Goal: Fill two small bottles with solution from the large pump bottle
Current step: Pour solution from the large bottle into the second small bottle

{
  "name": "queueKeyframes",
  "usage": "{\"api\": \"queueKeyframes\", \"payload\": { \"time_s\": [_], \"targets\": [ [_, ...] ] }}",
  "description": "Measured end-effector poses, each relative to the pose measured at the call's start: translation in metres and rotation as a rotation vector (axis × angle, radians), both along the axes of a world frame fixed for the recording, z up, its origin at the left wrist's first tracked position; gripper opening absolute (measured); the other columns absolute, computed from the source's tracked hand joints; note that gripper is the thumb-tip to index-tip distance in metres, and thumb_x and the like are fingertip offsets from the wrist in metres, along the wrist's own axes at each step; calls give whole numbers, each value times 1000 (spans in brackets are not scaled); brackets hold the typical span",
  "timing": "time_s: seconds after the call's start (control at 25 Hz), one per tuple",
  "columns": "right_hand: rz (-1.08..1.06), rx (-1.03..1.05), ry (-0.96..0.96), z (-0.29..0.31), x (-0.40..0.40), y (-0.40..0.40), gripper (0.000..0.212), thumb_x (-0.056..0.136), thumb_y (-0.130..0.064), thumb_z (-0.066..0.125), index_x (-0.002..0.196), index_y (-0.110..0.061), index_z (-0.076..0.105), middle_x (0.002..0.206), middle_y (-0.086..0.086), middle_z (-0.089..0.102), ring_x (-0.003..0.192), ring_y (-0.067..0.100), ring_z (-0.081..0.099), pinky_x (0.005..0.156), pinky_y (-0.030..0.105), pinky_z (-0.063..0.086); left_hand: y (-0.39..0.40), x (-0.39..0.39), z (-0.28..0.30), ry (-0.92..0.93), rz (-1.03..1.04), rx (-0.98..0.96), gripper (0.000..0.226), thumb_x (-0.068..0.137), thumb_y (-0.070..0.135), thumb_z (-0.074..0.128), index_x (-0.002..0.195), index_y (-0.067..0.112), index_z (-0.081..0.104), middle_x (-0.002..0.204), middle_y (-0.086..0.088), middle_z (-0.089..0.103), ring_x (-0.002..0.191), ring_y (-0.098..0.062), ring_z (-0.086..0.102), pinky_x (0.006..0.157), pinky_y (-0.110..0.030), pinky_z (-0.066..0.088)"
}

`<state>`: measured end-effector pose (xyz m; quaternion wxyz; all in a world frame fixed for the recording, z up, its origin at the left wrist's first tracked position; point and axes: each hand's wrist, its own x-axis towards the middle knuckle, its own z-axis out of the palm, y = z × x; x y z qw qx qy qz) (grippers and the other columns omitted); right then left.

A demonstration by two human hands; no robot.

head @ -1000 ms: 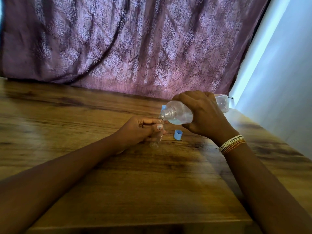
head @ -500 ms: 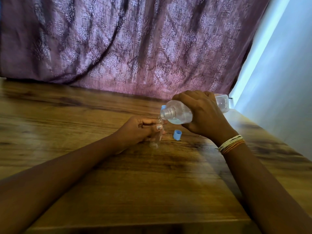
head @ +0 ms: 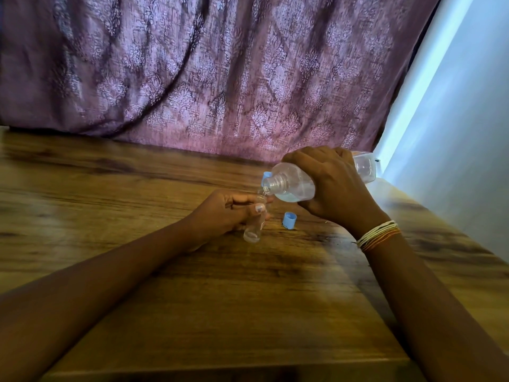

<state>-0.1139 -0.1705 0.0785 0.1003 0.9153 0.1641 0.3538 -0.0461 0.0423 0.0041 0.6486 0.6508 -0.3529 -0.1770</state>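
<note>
Two bare hands work over a brown wood-grain table [head: 137,271], its surface streaked with darker bands. One large clear plastic bottle [head: 292,184] with a threaded neck lies tipped on its side in the air, mouth pointing left and slightly down; a shallow pool of clear solution sits along its lower wall. The right hand [head: 334,186] wraps over its middle from above, fingers curled round the body, with a bundle of thin white and orange thread bangles [head: 378,235] on the wrist. One small clear cylindrical bottle [head: 254,226] stands tilted on the table, its open mouth just under the large bottle's neck. The left hand [head: 228,212] grips it near the top, thumb and fingers closed round it. Two light-blue plastic caps show: one small ribbed cap [head: 289,220] lies on the table just right of the small bottle, apart from it, and another blue piece [head: 266,175] peeks from behind the large bottle's neck, mostly hidden. Behind hangs one purple damask-patterned curtain [head: 220,73], folded softly; a pale smooth wall [head: 462,133] rises at right.
</note>
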Motion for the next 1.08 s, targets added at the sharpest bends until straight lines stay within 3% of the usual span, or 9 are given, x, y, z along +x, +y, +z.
{"api": "queueKeyframes", "payload": {
  "time_s": [0.08,0.28,0.44,0.68,1.08],
  "targets": [
    [0,-2,-3,0,0,0,54,73,-36,76,122,-22,59,117,-1,66,105,28,60,87,47,40,0,0,0,9,-2,-4,33,91,14,58,122,6,63,110,-17,73,103,-29,69,86,-33,58],
    [-4,-5,-7,0,0,0,54,72,-36,76,122,-22,60,117,-1,65,106,28,60,86,46,39,0,0,0,13,-8,-7,37,86,21,61,122,11,64,110,-16,73,106,-29,68,92,-41,55],
    [-7,-8,-3,1,0,1,53,73,-36,75,122,-22,59,117,-1,65,106,28,60,87,48,41,0,1,-1,7,-13,-12,33,91,15,59,122,5,63,110,-18,72,104,-31,68,86,-35,58],
    [-13,-2,-2,1,-1,1,49,75,-36,72,121,-24,60,116,-3,65,104,26,59,86,48,42,1,1,-1,11,-15,-6,43,83,25,63,123,8,63,111,-17,72,108,-35,67,94,-51,53],
    [-7,-2,-4,2,-2,0,48,77,-42,68,120,-23,60,115,-2,65,103,26,59,86,48,41,0,1,-2,-12,9,-5,42,83,25,62,121,6,64,111,-19,72,108,-40,65,96,-57,49]
  ]
}}
